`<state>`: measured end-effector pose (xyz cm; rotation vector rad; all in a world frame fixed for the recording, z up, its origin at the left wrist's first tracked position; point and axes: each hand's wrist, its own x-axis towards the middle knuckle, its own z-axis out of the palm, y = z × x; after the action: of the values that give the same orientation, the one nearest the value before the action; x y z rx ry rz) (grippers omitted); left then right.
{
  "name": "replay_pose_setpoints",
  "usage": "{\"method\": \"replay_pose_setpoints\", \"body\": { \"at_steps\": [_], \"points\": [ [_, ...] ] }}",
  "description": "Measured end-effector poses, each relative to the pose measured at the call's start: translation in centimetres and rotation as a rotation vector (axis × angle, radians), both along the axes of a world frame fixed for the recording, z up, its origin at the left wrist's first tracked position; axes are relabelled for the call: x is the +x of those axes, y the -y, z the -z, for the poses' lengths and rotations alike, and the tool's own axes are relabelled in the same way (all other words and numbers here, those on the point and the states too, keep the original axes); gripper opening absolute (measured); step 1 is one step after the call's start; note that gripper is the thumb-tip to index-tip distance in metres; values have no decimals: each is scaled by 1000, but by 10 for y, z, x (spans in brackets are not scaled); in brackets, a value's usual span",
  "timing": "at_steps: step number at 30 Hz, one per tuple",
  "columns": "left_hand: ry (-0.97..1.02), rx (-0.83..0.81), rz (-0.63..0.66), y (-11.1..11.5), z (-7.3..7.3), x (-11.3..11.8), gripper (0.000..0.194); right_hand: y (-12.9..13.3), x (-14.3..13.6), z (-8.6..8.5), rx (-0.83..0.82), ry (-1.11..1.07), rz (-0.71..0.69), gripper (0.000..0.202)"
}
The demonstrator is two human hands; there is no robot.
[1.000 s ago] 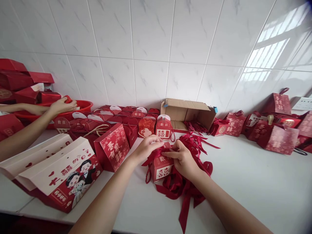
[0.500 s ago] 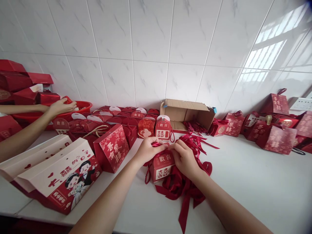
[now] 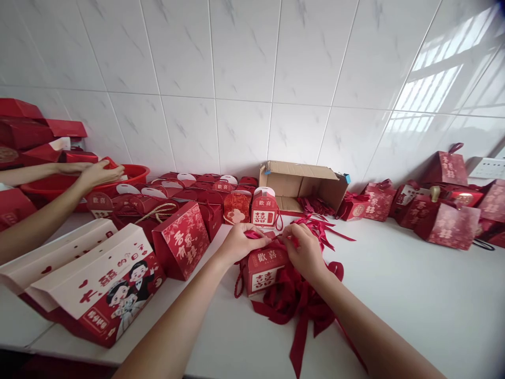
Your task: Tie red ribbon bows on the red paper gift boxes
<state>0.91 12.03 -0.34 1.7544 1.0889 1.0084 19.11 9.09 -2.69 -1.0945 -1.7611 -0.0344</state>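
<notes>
A small red gift box [image 3: 263,271] with a cream label and a twisted cord at its left side stands on the white table. Over its top, my left hand [image 3: 241,243] pinches dark red ribbon between thumb and fingers. Close by on the right, my right hand [image 3: 303,250] has its fingers closed on ribbon too, with a bit of red showing between them. A tangled heap of red ribbon [image 3: 295,300] lies beside and in front of the box, its ends trailing over the table.
Left, a person's hands [image 3: 98,173] hold something red over a red basin [image 3: 138,172]. Large bride-and-groom boxes [image 3: 114,284] and rows of small red boxes [image 3: 205,196] stand nearer. An open carton [image 3: 303,169] is against the wall; finished-looking boxes [image 3: 445,226] stand right.
My right hand has shifted slightly right, away from my left hand. A ribbon strand now trails beneath my right forearm. The person's farther hand at the left has changed pose a little.
</notes>
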Motion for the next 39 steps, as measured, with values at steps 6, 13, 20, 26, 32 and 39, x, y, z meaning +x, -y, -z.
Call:
{"method": "replay_pose_setpoints", "body": {
  "at_steps": [6, 13, 20, 26, 32, 39],
  "points": [
    [-18, -32, -1, 0, 1, -2, 29, -3, 4, -1, -41, -64, 31, 11],
    [52, -89, 0, 3, -4, -2, 32, -2, 11, 5, -47, -92, -39, 6],
    [62, -84, -1, 5, -2, 4, 34, 3, 11, 10, -42, -174, 25, 5],
    [77, -95, 57, 5, 3, 7, 31, 1, 8, 8, -29, -177, 107, 8],
    [101, -162, 88, 5, 1, 7, 28, -3, 13, 2, -29, -200, 99, 6],
    [134, -168, 25, 7, -1, 5, 30, -1, 18, 13, -42, -242, 44, 6]
  ]
}}
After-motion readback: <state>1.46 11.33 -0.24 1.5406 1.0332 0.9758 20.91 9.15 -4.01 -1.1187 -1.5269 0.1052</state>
